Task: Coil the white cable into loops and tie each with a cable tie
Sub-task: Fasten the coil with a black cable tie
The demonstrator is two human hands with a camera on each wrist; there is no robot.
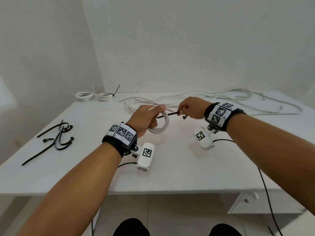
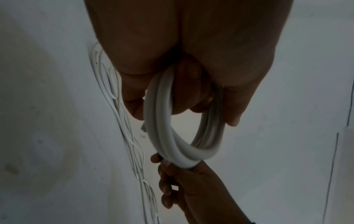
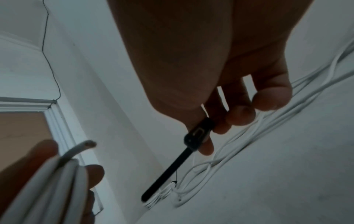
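While the coil (image 1: pixel 159 124) was kept upright above the table (image 1: pixel 170 167) centre, w/ the left hand (image 1: pixel 144 119) fingers curled round its top, the opening faced 3 o'clock, probably so a tie could pass through. The black cable tie (image 1: pixel 167 114) was pinched near its head by the right hand (image 1: pixel 190 108), tip aimed at 9 o'clock. Spare ties (image 1: pixel 56 138) were laid at 9 o'clock, tied coils (image 1: pixel 93 96) at 11, within reach.

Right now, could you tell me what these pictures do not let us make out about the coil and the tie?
- Head view: whether the black tie has passed through the coil; the left hand covers that spot.
- Left wrist view: the tie is almost wholly hidden behind the coil and the right hand.
- Right wrist view: the coil is blurred and cut off by the bottom edge.
- Head view: how the two tied coils are fastened; too small.
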